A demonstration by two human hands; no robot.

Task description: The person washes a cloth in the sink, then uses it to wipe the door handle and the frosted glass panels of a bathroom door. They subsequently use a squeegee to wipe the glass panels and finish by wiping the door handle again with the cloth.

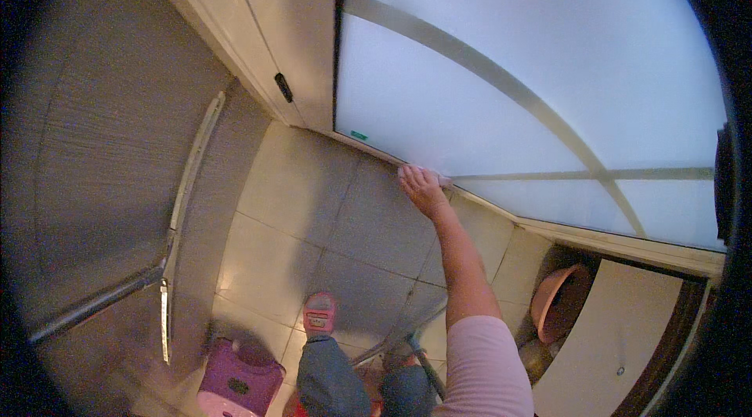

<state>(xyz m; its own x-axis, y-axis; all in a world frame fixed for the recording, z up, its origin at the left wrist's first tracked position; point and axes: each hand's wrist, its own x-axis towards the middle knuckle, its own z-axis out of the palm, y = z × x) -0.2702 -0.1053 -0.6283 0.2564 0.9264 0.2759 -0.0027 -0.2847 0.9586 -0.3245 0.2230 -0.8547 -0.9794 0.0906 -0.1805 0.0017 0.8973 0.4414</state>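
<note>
Right hand [423, 188] was pressed flat, fingers together and extended, on a cloth [443, 180] at the bottom edge of the frosted glass door [501, 96]; cloth mostly hidden under the hand. Left hand out of view. Tiled floor [329, 213] below, pink slipper [319, 312] mid-floor, purple stool [239, 382] at its lower-left edge, pink basin [558, 301] at the right by a cabinet [619, 331].

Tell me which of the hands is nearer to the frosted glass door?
Right. The right hand rests against the lower edge of the frosted glass door, arm stretched out. The left hand is not in view, so its position cannot be told.
</note>
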